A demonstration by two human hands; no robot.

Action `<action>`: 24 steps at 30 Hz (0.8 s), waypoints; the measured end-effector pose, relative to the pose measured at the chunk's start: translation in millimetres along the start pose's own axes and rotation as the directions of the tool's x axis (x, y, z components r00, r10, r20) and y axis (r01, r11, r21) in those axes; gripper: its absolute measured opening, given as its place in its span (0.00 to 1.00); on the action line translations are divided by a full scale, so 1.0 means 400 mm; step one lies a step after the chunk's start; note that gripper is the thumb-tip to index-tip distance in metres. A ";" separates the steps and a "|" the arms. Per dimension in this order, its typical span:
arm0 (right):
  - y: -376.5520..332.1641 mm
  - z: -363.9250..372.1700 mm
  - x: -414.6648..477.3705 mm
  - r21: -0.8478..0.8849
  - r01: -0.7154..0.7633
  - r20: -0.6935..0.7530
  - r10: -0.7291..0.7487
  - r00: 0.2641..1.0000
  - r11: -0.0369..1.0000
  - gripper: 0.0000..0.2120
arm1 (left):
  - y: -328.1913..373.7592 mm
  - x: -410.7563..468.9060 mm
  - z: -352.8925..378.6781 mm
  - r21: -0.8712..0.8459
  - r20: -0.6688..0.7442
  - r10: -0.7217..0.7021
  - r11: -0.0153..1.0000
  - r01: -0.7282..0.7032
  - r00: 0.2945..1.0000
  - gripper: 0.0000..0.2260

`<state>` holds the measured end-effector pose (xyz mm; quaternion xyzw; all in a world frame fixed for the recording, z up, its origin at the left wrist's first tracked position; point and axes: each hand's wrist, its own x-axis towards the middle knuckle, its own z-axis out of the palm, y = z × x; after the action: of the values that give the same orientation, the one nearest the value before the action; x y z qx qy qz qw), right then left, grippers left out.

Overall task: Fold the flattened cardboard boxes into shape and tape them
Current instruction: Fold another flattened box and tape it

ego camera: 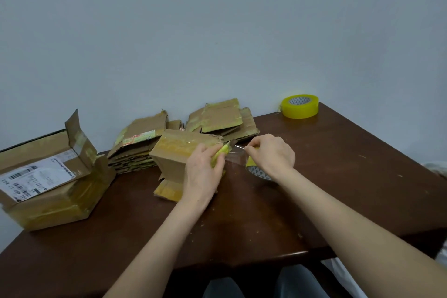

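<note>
our left hand (pixel 205 172) grips a yellow knife (pixel 221 153) against the folded box (pixel 179 152) mid-tabletop (pixel 338 176), while our right hand (pixel 271 155) clasps a tape roll (pixel 257 170), clear tape stretched between.

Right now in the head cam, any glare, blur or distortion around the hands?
Head view: soft, dim light; wide-angle bowing at the dark brown wooden table edges; faint sheen on the clear tape strip stretched between left hand and right hand; the yellow cutter slightly smeared; the yellow tape roll by the wall is sharp.
</note>
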<state>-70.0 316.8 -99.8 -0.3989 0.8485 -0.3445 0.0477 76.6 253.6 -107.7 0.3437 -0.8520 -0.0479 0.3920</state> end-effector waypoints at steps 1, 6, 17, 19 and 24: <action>-0.003 -0.001 -0.001 -0.010 0.007 0.003 -0.007 1.000 1.000 0.11 | 0.003 0.000 0.000 -0.001 0.000 -0.020 1.000 0.020 1.000 0.14; -0.010 -0.003 -0.004 -0.022 0.007 0.018 -0.006 1.000 1.000 0.11 | 0.012 0.005 -0.004 0.039 -0.003 -0.076 0.996 0.076 0.997 0.12; -0.013 0.000 -0.009 -0.027 0.026 0.010 -0.025 1.000 0.999 0.11 | 0.016 -0.001 -0.006 0.117 0.051 -0.061 0.992 0.055 0.997 0.11; -0.012 0.001 -0.010 -0.031 0.027 0.007 -0.027 1.000 0.999 0.12 | 0.017 0.000 -0.005 0.131 0.059 -0.063 0.990 0.055 0.996 0.11; -0.012 0.004 -0.011 -0.035 0.032 -0.011 -0.033 0.999 0.999 0.12 | 0.013 -0.003 -0.007 0.165 0.057 -0.032 0.986 0.022 0.998 0.11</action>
<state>-63.2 316.9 -98.9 -0.4114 0.8479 -0.3329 0.0303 76.3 259.0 -104.5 0.3846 -0.8596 0.0071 0.3363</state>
